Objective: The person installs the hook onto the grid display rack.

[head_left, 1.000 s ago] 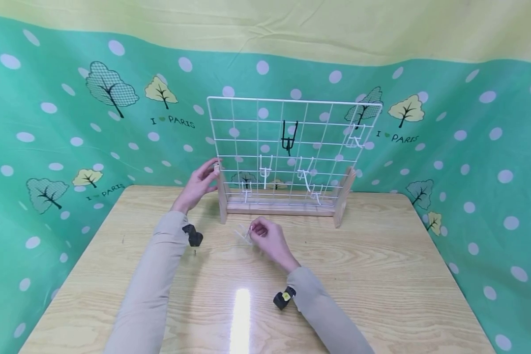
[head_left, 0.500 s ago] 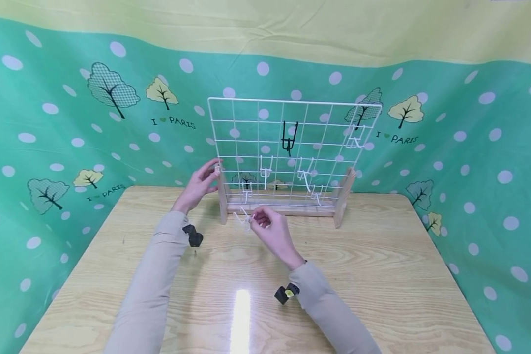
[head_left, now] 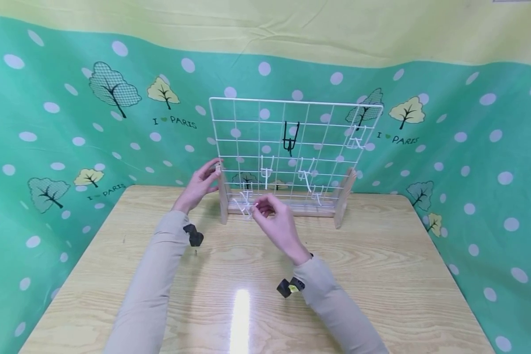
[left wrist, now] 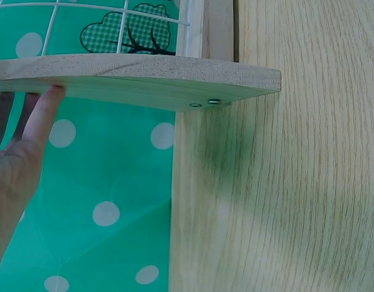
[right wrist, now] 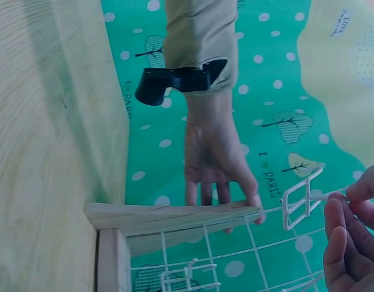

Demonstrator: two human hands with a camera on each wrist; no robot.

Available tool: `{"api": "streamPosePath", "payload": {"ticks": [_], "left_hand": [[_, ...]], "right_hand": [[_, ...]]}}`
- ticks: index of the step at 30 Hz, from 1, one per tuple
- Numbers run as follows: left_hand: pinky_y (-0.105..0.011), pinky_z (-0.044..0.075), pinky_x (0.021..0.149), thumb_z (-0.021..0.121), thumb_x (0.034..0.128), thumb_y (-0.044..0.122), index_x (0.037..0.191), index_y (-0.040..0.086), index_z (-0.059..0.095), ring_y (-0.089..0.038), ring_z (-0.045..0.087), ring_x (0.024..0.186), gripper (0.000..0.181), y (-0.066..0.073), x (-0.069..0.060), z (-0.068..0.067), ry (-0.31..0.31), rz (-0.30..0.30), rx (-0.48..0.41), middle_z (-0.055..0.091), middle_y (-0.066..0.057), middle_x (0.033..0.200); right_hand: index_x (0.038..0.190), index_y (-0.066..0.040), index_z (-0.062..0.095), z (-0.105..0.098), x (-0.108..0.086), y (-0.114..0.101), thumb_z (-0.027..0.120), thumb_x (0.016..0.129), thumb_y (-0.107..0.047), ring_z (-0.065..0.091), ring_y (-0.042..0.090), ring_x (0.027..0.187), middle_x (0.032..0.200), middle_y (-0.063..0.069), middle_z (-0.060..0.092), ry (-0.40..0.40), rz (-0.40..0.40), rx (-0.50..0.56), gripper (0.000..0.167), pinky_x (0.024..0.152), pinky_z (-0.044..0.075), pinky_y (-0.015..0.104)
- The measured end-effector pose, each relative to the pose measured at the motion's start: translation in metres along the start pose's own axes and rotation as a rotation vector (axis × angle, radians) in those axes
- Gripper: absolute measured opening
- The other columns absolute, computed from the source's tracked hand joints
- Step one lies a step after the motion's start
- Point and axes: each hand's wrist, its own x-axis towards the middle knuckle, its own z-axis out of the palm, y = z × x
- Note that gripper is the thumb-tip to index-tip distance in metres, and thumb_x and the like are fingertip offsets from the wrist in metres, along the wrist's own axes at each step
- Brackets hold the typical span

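Observation:
My left hand (head_left: 197, 186) grips the left wooden side panel (head_left: 222, 199) of a white wire grid rack (head_left: 296, 102). In the left wrist view a fingertip (left wrist: 55, 91) presses the panel's outer face; the right wrist view shows the thumb at its edge. My right hand (head_left: 280, 221) pinches a small white wire display hook (right wrist: 296, 207) by its prong between thumb and fingers. The hook's square frame points left, in front of the grid's lower left part. Whether it touches the grid, I cannot tell.
On the grid hang a black wire hook (head_left: 289, 142) and several white hooks, one at upper right (head_left: 355, 142) and one in the middle (head_left: 266, 172). The rack's right wooden panel (head_left: 345, 196) stands on the wooden table (head_left: 380, 275). A green dotted cloth (head_left: 128, 147) hangs behind.
My right hand has moved up and forward with the white hook, from above the table to before the grid's lower left part. The left hand stays on the side panel.

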Motion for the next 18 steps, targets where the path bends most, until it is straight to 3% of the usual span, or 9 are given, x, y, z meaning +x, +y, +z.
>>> {"api": "streamPosePath", "payload": {"ticks": [7, 14, 18], "left_hand": [[-0.049, 0.045, 0.1, 0.052, 0.101, 0.024, 0.15, 0.023, 0.037, -0.039, 0.034, 0.134, 0.051, 0.001, 0.001, 0.0, -0.005, 0.0, 0.007, 0.032, -0.024, 0.148], [-0.049, 0.045, 0.1, 0.051, 0.1016, 0.024, 0.15, 0.017, 0.035, -0.037, 0.035, 0.133, 0.052, 0.003, -0.001, 0.0, 0.003, -0.003, 0.012, 0.035, -0.022, 0.147], [-0.049, 0.045, 0.101, 0.049, 0.1024, 0.02, 0.151, 0.015, 0.033, -0.037, 0.036, 0.133, 0.052, 0.002, -0.001, 0.001, 0.007, -0.016, -0.01, 0.035, -0.021, 0.148]], "right_hand": [[0.091, 0.009, 0.062, -0.005, 0.011, 0.018, 0.068, 0.082, 0.011, 0.061, 0.026, 0.067, 0.08, 0.016, 0.066, 0.029, -0.089, -0.028, 0.011, 0.058, 0.054, 0.028], [0.091, 0.002, 0.064, -0.021, 0.025, 0.01, 0.068, 0.084, 0.006, 0.061, 0.016, 0.066, 0.078, 0.009, 0.067, 0.03, -0.185, -0.076, 0.009, 0.057, 0.053, 0.023], [0.091, 0.002, 0.063, -0.029, 0.035, 0.005, 0.068, 0.085, 0.005, 0.06, 0.014, 0.066, 0.078, 0.008, 0.067, 0.023, -0.195, -0.103, 0.008, 0.056, 0.053, 0.022]]}}
